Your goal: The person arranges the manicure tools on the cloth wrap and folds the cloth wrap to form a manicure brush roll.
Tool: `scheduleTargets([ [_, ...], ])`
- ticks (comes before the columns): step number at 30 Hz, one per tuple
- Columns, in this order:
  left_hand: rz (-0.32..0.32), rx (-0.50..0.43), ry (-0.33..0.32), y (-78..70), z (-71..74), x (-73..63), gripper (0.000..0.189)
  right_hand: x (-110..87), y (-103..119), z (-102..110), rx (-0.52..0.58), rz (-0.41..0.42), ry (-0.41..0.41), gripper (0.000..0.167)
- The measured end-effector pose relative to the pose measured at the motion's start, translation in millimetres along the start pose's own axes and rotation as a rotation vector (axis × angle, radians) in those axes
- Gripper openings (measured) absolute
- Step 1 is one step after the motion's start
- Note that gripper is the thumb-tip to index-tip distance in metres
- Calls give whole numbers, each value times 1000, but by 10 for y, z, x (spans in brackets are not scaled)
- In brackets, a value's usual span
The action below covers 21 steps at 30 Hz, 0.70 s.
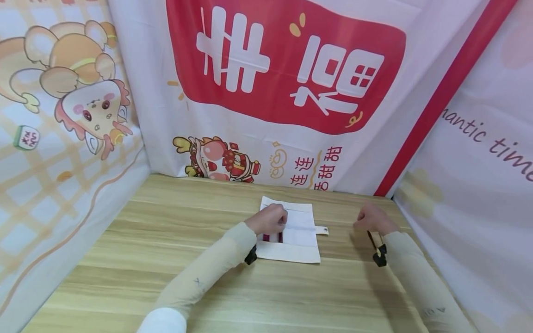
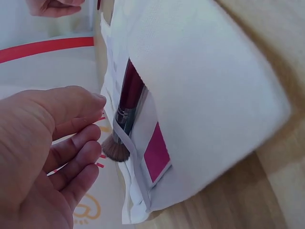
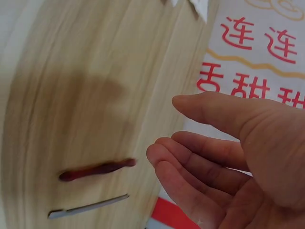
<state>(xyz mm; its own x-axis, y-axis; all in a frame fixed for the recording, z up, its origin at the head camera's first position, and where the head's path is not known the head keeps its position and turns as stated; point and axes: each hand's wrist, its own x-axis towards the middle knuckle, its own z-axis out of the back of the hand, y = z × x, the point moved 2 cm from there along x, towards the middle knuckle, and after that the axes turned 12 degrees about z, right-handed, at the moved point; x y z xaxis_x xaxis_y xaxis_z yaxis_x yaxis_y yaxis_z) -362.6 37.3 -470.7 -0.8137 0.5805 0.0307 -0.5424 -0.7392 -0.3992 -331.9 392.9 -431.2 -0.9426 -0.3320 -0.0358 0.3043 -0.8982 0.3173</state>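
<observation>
A white fabric pouch (image 1: 300, 231) lies unfolded on the table, with a snap tab (image 1: 322, 230) on its right side. My left hand (image 1: 269, 219) is over its left part. In the left wrist view, a makeup brush (image 2: 132, 90) with a dark red handle and brown bristles sits in the pouch under a white strap (image 2: 125, 139). The left fingertips are right by the bristles, thumb tip at the pouch's edge. A magenta piece (image 2: 156, 155) shows beside the brush. My right hand (image 1: 374, 219), fingers loosely bent and holding nothing, hovers right of the pouch.
On the table near my right hand lie a slim dark red tool (image 3: 97, 170) and a thin metallic tool (image 3: 88, 206). Printed cloth walls stand behind (image 1: 250, 106), left (image 1: 62, 138) and right (image 1: 479, 185) of the wooden table (image 1: 166, 222).
</observation>
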Motion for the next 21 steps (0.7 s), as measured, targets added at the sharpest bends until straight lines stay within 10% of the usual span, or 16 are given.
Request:
scheduleTargets([
  [21, 55, 60, 10, -15, -88, 103, 9, -277, -415, -153, -58, -142, -60, 15],
])
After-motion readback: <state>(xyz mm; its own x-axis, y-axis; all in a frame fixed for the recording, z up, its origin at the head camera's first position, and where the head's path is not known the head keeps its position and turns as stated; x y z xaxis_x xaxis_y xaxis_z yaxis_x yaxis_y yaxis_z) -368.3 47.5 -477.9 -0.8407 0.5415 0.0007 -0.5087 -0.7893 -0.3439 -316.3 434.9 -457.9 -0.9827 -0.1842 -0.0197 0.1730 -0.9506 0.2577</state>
